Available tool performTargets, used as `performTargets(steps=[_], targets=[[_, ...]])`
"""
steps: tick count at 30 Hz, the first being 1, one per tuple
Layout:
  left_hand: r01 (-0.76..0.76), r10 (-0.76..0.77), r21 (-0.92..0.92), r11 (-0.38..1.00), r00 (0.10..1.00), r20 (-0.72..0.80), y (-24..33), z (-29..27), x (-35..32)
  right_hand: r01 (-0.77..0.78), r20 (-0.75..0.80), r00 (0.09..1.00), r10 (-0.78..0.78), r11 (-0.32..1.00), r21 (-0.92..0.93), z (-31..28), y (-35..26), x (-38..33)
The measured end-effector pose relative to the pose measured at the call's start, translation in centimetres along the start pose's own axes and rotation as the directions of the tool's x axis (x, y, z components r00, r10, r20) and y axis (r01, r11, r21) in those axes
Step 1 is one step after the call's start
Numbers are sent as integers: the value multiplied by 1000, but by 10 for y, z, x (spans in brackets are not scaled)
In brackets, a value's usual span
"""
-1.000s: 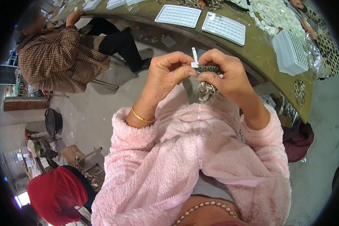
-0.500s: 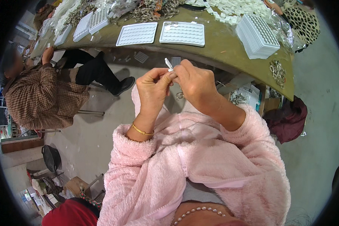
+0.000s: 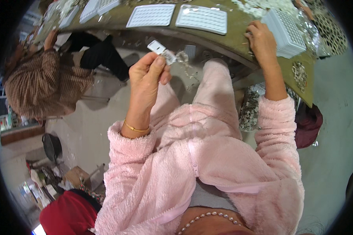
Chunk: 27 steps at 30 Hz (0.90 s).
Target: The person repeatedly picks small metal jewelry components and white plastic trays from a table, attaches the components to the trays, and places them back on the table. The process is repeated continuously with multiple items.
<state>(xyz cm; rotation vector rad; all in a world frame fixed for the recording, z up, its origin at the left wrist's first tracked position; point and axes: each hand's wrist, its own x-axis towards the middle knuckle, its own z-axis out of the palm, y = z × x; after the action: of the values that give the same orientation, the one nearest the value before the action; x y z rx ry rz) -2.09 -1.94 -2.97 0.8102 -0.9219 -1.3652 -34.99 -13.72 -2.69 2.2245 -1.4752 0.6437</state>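
My left hand [image 3: 149, 74] is closed in a pinch, raised above my lap. Between thumb and fingers it holds a small white jewelry card [image 3: 156, 47] with dark marks. Beside the card, clear film and a shiny, chain-like piece [image 3: 182, 58] hang toward the right; how they join is blurred. At the table's front edge, my right hand [image 3: 261, 41] rests with curled fingers, just left of a stack of white trays [image 3: 284, 33]. Its fingertips meet the tabletop, and what they pinch there, if anything, is too small to make out.
Two white trays with rows of hollows, a left one [image 3: 151, 15] and a right one [image 3: 202, 18], lie on the olive table [image 3: 239, 49]. Metal pieces [image 3: 299, 76] form a small pile at its right corner. A person in a checked coat [image 3: 47, 84] sits at left.
My hands have parted. The right has gone out to the table beside the tray stack, while the left has moved slightly left, keeping the card. The hanging shiny piece now shows.
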Motion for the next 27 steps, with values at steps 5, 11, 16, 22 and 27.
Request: performTargets(steps=[5, 11, 16, 22, 27], targets=[[-87, 86, 81, 993, 996, 11, 9, 5, -6, 122, -348, 934, -78, 987, 108, -20, -41, 18], [-232, 230, 257, 938, 972, 37, 7, 12, -11, 262, -238, 963, -125, 627, 733, -44, -155, 6], [-284, 284, 281, 917, 958, 42, 17, 4, -18, 125, -47, 988, -150, 570, 812, -57, -174, 4], [-248, 250, 117, 962, 968, -1, 19, 3, -20, -72, 94, 993, -66, 273, 959, -54, -187, 4], [-247, 248, 54, 967, 969, -16, 19, 3, -18, -371, 371, 929, -9, -52, 927, -55, -195, -3]])
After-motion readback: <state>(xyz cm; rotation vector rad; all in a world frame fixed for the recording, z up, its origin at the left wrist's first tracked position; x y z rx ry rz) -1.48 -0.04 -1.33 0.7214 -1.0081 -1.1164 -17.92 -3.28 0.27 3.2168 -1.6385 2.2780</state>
